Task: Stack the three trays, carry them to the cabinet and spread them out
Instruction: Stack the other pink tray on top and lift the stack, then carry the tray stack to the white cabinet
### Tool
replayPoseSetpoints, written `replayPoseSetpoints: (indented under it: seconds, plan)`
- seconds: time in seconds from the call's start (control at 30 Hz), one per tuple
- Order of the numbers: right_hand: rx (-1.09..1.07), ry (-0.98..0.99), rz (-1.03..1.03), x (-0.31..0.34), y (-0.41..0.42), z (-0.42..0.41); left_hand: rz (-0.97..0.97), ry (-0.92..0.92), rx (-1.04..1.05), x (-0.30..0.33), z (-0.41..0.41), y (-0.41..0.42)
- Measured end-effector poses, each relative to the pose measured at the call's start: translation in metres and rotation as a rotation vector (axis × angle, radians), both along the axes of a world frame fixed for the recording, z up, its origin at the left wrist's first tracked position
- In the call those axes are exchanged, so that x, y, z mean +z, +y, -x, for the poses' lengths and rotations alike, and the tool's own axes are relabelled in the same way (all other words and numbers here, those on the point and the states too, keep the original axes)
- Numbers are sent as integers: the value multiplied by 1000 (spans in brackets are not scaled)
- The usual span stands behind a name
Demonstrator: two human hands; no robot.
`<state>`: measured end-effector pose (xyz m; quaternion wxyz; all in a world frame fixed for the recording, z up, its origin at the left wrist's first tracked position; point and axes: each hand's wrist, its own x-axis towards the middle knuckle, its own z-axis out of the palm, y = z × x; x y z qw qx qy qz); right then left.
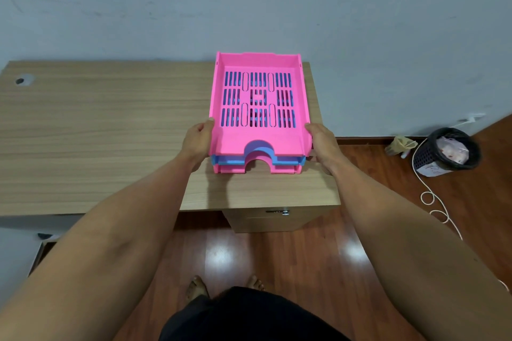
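Three slotted plastic trays sit stacked at the right end of a wooden desk [97, 124]. The top pink tray [259, 135] covers a blue tray [288, 159], and a second pink tray [230, 169] lies at the bottom. My left hand [198, 141] grips the stack's left side near its front corner, thumb on the top rim. My right hand [322, 144] holds the right side the same way. The stack rests over a drawer cabinet [266, 220] under the desk end.
A black mesh waste bin [448, 151] with a liner stands on the wood floor at the right, near the wall. A white cord [432, 202] loops across the floor beside it. A crumpled yellowish bag [400, 144] lies by the skirting. My bare feet show below.
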<state>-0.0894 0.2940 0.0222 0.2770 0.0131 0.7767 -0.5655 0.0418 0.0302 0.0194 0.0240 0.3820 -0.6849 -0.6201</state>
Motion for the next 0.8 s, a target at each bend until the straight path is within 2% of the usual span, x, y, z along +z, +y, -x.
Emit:
replayPoseSetpoints:
  seconds: [0.23, 0.37, 0.6, 0.8]
  plan:
    - [33, -274, 167, -15, -3, 10, -337, -12, -12, -22, 9, -12]
    - [-29, -294, 245, -34, -9, 17, -468, 92, -36, -41, 16, -13]
    - [-144, -329, 417, -33, -15, 20, -476, 174, 57, -49, 15, -14]
    - [-114, -355, 467, 0, -38, 12, -455, 230, 203, -26, -7, -29]
